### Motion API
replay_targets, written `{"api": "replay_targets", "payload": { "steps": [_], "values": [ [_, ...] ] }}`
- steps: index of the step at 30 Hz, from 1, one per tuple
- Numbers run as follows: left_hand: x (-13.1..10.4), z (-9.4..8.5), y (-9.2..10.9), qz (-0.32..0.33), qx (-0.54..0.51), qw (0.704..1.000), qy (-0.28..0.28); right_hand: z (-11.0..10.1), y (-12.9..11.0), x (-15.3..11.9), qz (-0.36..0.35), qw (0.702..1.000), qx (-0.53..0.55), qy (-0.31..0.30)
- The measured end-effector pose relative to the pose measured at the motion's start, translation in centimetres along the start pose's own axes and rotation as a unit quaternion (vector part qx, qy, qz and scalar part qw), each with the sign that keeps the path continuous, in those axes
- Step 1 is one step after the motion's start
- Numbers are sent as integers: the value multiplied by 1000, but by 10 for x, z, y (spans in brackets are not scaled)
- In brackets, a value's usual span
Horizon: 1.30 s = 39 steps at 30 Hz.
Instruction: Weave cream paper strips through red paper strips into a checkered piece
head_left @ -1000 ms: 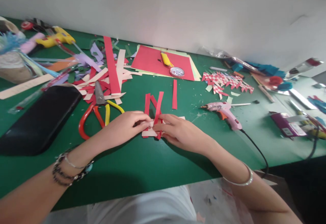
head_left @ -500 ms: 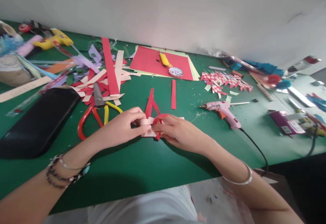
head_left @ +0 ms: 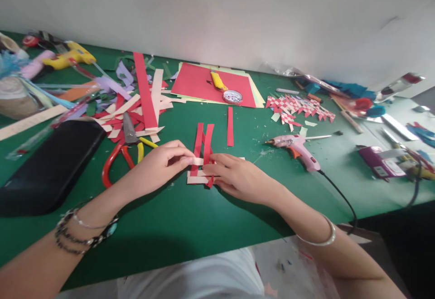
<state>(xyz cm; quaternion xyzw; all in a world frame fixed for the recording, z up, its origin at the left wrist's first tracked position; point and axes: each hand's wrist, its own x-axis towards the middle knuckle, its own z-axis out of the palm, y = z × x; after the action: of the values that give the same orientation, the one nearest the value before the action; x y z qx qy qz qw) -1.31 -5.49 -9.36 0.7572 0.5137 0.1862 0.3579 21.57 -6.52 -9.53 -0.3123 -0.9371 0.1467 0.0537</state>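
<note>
My left hand (head_left: 170,161) pinches the end of a cream paper strip (head_left: 198,161) between thumb and forefinger. That strip runs across two upright red paper strips (head_left: 208,140). Below it lies another cream strip (head_left: 192,179), woven in with the red ones. My right hand (head_left: 234,174) has its fingers curled over the right side of this small weave and grips it against the table, hiding part of it. One more red paper strip (head_left: 230,127) rests flat beyond my right hand. Scissors with red and yellow handles (head_left: 127,149) lie beside my left hand.
A black case (head_left: 50,167) lies at left, below a heap of paper scraps (head_left: 129,108). Red sheets (head_left: 193,81) bear a yellow cutter and a round tin of pins. A pink glue gun (head_left: 295,147) with its cable lies right, near checkered woven pieces (head_left: 299,106).
A red strip that was curled under my right fingers now stands straight, pointing away. My left hand has drawn back slightly and the cream strip's end shows at its fingertips.
</note>
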Motion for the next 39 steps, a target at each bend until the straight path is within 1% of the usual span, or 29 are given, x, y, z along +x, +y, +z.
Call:
{"api": "replay_targets", "payload": {
  "steps": [4,12,16,20,26,31,36,39],
  "values": [
    [0,-2,-1,4,-14,1000,1,2,1,0,0,1000,-6,0],
    [3,-9,-1,-31,-104,994,-10,2,1,-1,-1,1000,-8,1],
    [4,-12,-7,-54,-121,991,-19,1,1,0,-1,1000,-10,3],
    [3,-15,-9,-77,-133,987,-39,2,1,0,-2,1000,-13,3],
    [3,-14,-5,-43,-131,990,-5,1,0,0,-2,1000,-15,-2],
    [5,-15,-8,-72,-149,986,6,1,0,0,-4,1000,-14,2],
    [4,-17,-11,-71,-173,982,-1,2,1,1,-5,1000,-11,9],
    [4,-17,-11,-78,-175,981,13,2,2,1,-4,1000,-19,6]
  ]
}}
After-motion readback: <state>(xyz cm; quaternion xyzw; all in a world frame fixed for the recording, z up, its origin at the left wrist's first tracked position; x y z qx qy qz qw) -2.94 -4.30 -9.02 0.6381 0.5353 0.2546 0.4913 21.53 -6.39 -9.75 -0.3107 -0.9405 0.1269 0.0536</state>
